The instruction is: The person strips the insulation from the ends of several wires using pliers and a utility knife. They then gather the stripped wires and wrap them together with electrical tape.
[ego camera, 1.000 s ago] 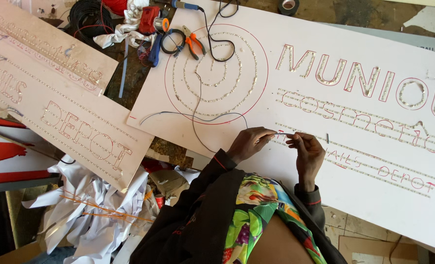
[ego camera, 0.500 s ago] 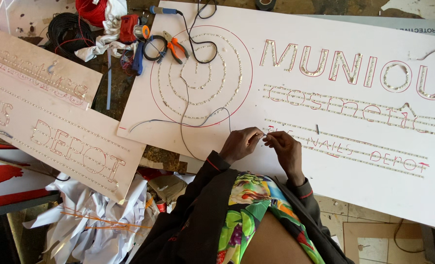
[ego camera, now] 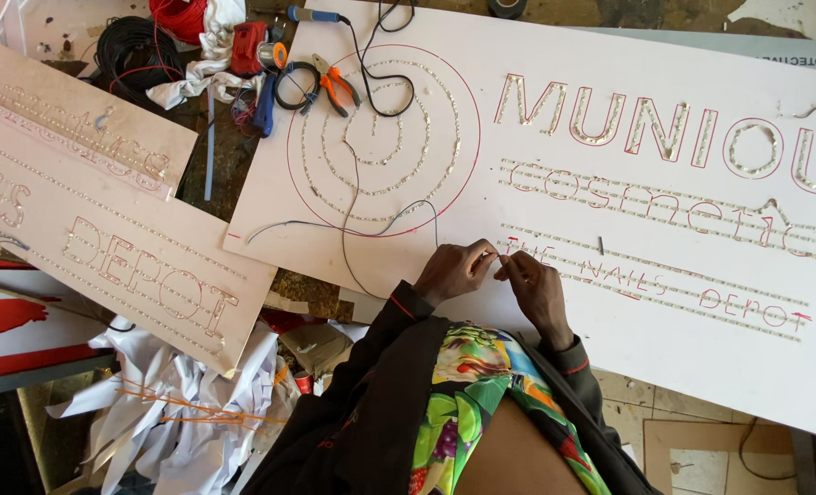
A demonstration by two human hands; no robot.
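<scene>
A large white sign board [ego camera: 610, 330] lies flat, its outlined letters and a spiral of rings [ego camera: 380, 137] studded with rows of small lights. My left hand [ego camera: 452, 272] and my right hand [ego camera: 532, 282] meet at the board's near edge, at the start of the lowest studded lines. Fingertips of both hands pinch a thin wire [ego camera: 498, 261] between them, right over the board. A thin black wire [ego camera: 348, 229] trails from the spiral toward my left hand. Dark sleeves and a bright patterned cloth cover my arms and lap.
Two tan boards [ego camera: 105, 229] with studded letters lie at the left. Orange-handled pliers [ego camera: 335, 87], a black wire coil [ego camera: 133, 50], red wire [ego camera: 179, 14] and a blue-handled tool [ego camera: 312, 14] sit at the top. Crumpled white paper [ego camera: 197, 403] is piled at the lower left.
My hands have drawn closer together, fingertips now touching at the wire. The view has shifted slightly; the boards have not moved.
</scene>
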